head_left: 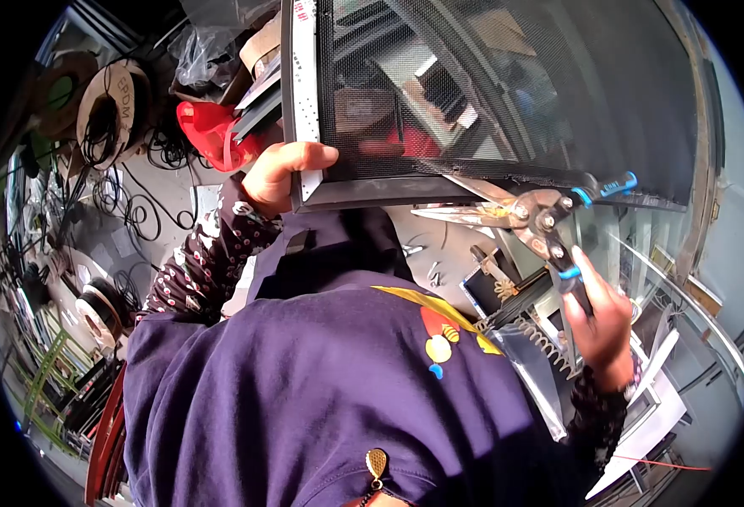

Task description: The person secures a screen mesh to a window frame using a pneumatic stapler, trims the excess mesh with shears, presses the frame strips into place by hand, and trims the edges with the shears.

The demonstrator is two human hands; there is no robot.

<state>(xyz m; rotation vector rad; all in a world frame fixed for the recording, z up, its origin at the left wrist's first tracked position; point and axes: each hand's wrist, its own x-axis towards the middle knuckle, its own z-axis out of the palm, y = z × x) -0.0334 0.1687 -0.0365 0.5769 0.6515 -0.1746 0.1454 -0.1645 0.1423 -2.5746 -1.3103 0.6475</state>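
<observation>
My left hand [280,173] is closed around the lower left corner of a dark-framed mesh screen [439,188], its thumb lying over a white perforated strip [306,93] along the side. Tin snips [534,213] with black and blue handles are in my right hand [596,321], whose fingers wrap the lower handle. The other handle sticks out to the upper right, away from the hand. The blades stand apart and point left; the upper one reaches the screen's bottom edge, the lower one hangs just below it. Whether they touch the mesh, I cannot tell.
On the left lie a cable spool [114,110], loose black cord [148,203] and a red plastic item [215,131]. Small scraps [435,272] are on the floor below the screen. A coiled spring-like piece [549,346] and panels lie at the lower right.
</observation>
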